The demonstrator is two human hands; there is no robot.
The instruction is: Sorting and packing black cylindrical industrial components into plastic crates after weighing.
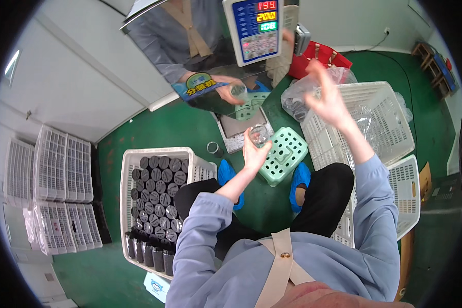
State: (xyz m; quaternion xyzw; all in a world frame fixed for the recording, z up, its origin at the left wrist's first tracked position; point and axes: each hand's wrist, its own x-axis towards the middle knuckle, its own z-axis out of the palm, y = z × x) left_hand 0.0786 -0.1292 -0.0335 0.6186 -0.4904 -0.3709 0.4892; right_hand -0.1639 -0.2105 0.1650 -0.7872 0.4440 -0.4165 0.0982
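Note:
My left hand (255,154) is wrapped round a clear jar (258,132), just above the pale green perforated basket (292,165) and beside a metal tray (237,129) under the machine. My right hand (327,100) is raised at the right, between the machine and a white crate. Its fingers are apart, somewhat blurred, and nothing shows in them. Another jar (214,149) stands on the floor left of the tray.
The shiny metal machine (159,43) with a lit control panel (254,31) rises ahead. A white crate (192,157) of several dark-filled jars with black lids stands at left. White crates (395,110) with clear plastic and a red bag (339,59) are at right; stacked crates (64,169) stand far left.

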